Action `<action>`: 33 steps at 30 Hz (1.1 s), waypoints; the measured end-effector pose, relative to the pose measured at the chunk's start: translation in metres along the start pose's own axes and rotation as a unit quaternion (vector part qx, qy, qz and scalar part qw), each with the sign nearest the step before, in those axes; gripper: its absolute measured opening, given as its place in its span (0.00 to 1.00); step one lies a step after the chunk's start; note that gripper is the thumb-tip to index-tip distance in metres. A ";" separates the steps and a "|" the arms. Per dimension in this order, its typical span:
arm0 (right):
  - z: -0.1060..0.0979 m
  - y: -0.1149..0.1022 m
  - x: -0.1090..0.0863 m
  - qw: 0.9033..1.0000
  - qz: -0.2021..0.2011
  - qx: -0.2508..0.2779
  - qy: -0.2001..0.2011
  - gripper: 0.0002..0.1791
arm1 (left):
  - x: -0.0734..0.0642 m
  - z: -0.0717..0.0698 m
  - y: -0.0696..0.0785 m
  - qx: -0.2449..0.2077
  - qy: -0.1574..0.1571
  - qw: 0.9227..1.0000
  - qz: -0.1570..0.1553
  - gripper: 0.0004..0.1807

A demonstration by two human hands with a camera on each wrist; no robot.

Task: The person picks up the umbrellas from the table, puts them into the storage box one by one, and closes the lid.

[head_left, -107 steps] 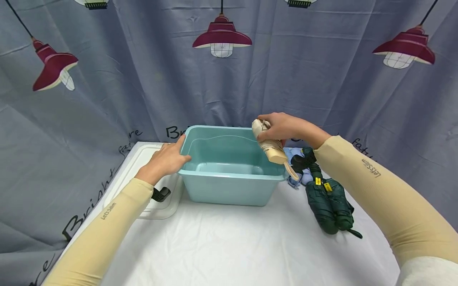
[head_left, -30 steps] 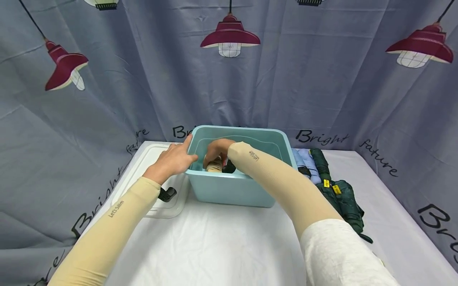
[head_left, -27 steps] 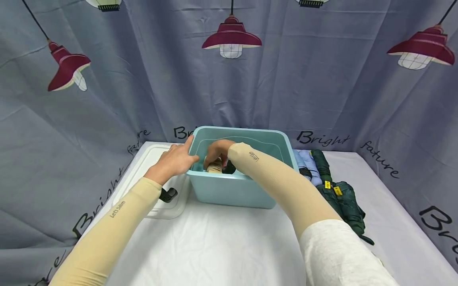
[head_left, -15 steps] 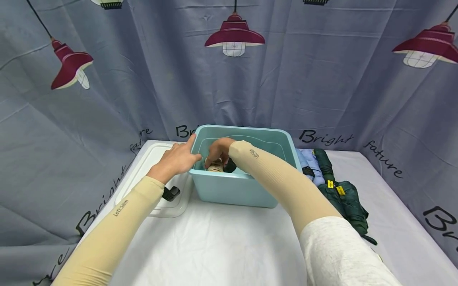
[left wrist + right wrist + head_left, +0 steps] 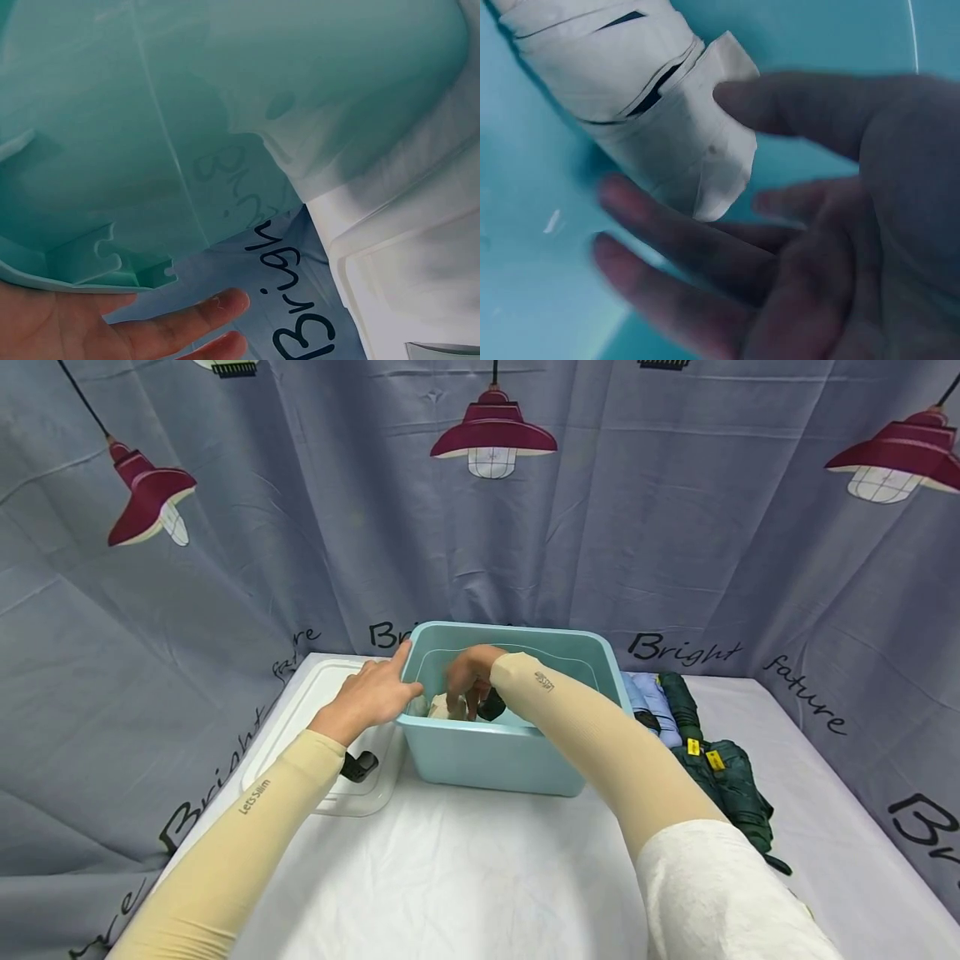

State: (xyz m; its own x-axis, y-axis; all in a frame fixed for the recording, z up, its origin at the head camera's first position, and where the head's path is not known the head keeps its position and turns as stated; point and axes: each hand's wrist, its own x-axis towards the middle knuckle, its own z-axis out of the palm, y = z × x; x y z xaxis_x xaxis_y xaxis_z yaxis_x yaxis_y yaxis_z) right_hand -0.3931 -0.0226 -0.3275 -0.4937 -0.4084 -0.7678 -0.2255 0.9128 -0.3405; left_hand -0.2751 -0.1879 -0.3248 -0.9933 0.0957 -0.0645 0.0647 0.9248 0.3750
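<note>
In the head view my right hand [image 5: 468,678] reaches into a teal plastic bin [image 5: 495,756], over a cream folded umbrella [image 5: 442,707]. The right wrist view shows the wrapped end of the umbrella [image 5: 652,97] lying against the teal inside. There my fingers [image 5: 697,259] are spread beneath that end and the thumb tip overlaps it, with no fingers curled round it. My left hand [image 5: 375,695] rests at the bin's left rim, its fingers straight. The left wrist view has those fingers [image 5: 184,322] outside the teal wall.
Under the left forearm lies a white lid [image 5: 371,792]. Right of the bin, dark green folded umbrellas [image 5: 738,785] and light blue rolled ones [image 5: 654,702] lie on the white-covered table [image 5: 465,877]. A grey-blue curtain [image 5: 360,552] hangs behind.
My right hand carried the cream umbrella from above the bin's right side down into its left part, then loosened its fingers and drew slightly right. The left hand stays at the rim.
</note>
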 end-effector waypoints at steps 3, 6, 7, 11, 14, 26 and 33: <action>0.001 0.005 0.000 0.999 -0.009 -0.005 -0.051 0.40 | 0.001 0.000 0.000 -0.003 -0.001 1.000 0.001 0.46; 0.003 0.004 -0.003 0.995 -0.024 0.017 -0.098 0.48 | 0.000 -0.002 0.001 -0.003 -0.001 1.000 0.001 0.46; 0.004 0.004 -0.004 0.993 -0.027 0.024 -0.109 0.48 | 0.000 -0.002 0.001 -0.004 -0.001 1.000 0.002 0.46; 0.006 0.000 -0.005 0.991 -0.037 0.010 -0.125 0.46 | 0.000 -0.002 0.001 -0.001 -0.005 1.000 0.003 0.45; 0.008 -0.002 -0.005 0.992 -0.035 0.014 -0.123 0.45 | 0.000 -0.002 0.002 -0.001 -0.007 1.000 0.003 0.45; 0.007 0.002 -0.004 0.993 -0.034 0.013 -0.113 0.46 | -0.001 0.000 0.004 -0.002 -0.002 1.000 0.000 0.45; 0.004 0.003 -0.016 0.995 -0.036 -0.019 -0.091 0.44 | -0.002 -0.001 0.004 0.001 -0.005 1.000 -0.003 0.46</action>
State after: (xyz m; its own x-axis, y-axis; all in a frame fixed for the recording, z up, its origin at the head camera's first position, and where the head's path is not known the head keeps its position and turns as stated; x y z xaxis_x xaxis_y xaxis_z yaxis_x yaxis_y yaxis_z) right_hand -0.3825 -0.0130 -0.3181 -0.3159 -0.4621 -0.8286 -0.2875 0.8789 -0.3805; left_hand -0.2729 -0.1851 -0.3219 -0.9927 0.0932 -0.0761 0.0584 0.9263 0.3723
